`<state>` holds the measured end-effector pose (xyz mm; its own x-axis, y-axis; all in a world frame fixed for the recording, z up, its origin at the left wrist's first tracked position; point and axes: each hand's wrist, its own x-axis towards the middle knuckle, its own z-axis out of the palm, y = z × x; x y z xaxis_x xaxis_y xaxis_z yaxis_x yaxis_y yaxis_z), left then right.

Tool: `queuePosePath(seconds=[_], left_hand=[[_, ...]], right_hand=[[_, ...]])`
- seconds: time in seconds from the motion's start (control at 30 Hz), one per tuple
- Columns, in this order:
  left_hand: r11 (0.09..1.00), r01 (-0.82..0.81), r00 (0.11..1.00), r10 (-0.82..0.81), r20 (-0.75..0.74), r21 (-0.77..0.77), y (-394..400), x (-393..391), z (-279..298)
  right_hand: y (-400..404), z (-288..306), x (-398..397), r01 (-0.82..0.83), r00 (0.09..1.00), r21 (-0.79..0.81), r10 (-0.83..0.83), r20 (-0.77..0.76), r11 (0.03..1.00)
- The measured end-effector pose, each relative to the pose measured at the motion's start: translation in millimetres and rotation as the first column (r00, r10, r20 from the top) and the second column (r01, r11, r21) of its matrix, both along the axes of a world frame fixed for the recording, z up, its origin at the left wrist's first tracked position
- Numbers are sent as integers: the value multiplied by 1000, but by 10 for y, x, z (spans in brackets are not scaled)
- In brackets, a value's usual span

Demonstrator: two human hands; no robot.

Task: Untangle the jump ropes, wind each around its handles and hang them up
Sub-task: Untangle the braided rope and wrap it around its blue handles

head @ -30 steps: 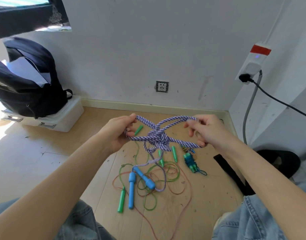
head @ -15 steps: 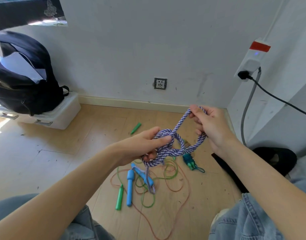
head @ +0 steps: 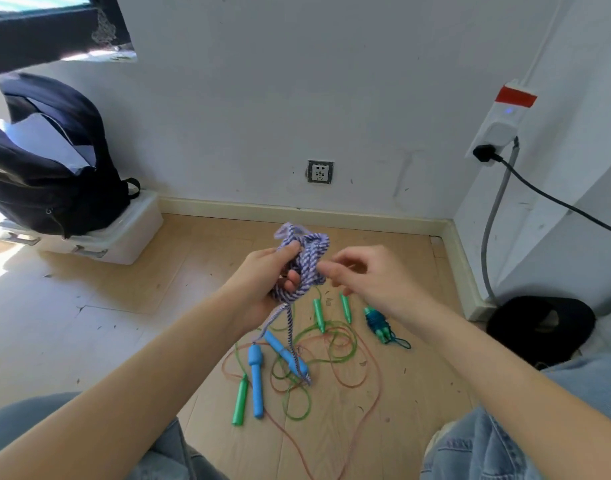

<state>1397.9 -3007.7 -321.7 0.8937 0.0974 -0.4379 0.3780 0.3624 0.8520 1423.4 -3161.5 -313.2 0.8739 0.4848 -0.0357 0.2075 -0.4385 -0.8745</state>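
Observation:
My left hand (head: pixel 262 278) grips a bunched purple-and-white braided rope (head: pixel 305 261) above the floor. Two strands of it hang down to the blue handles (head: pixel 255 379) lying below. My right hand (head: pixel 362 275) hovers just right of the bundle with loosely curled fingers; it is blurred and holds nothing I can make out. On the floor lie tangled thin green and orange ropes (head: pixel 331 351) with several green handles (head: pixel 240 401). A small teal rope (head: pixel 378 323) is wound around its handles to the right.
A dark backpack (head: pixel 47 168) sits on a white plastic box (head: pixel 124 233) at the left wall. A wall socket (head: pixel 319 172) is straight ahead. A black cable (head: pixel 556 199) and a grey cord run from a plug at the right. A black object (head: pixel 539 327) lies in the right corner.
The rope loop that both hands held stretched is now gathered into a bundle in my left hand. My right hand has let go of it and moved down beside the bundle.

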Motion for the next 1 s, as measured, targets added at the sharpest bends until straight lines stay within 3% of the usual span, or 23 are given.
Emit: queuePosePath(seconds=[0.13,0.23,0.33,0.4,0.5,0.57,0.63,0.67,0.73,0.77,0.83,0.9,1.0], left_hand=[[987,156,985,-158,70,36,-96,-45,40],[993,107,993,-109,43,47,-34,-41,30],[996,-46,999,48,-24,77,81,-2,19],[982,-110,989,123,-77,150,178,25,11],[964,-85,988,114,-104,252,207,28,-17],[957,-63,989,98,-109,282,183,24,-26],[967,-68,993,89,-76,247,187,31,-17],[972,-72,995,85,-48,225,194,33,-9],[976,-48,999,52,-11,212,195,21,2],[976,-22,1000,24,-5,218,182,13,2],[975,24,1000,-25,1,221,146,2,-9],[977,74,997,-78,11,200,121,-5,-5],[958,194,979,-202,20,212,97,-14,-3]], right_hand=[[51,-50,37,138,929,203,-56,-367,969],[-7,-63,105,234,910,173,-153,-384,957],[-116,-53,176,381,885,144,-315,-342,913],[-192,-32,219,487,824,213,-364,-435,847],[-234,-1,274,598,734,390,-282,-618,701],[-232,31,272,549,751,424,-202,-629,721],[-222,37,239,386,816,250,-202,-542,888],[-222,3,218,276,878,60,-226,-421,959],[-180,-84,157,165,986,-264,-170,4,950],[-138,-96,108,161,966,-286,-91,241,945],[-87,-68,46,70,816,-260,95,570,963],[-75,-56,28,13,687,-360,253,681,933],[-70,-73,12,63,643,-472,326,693,879]])
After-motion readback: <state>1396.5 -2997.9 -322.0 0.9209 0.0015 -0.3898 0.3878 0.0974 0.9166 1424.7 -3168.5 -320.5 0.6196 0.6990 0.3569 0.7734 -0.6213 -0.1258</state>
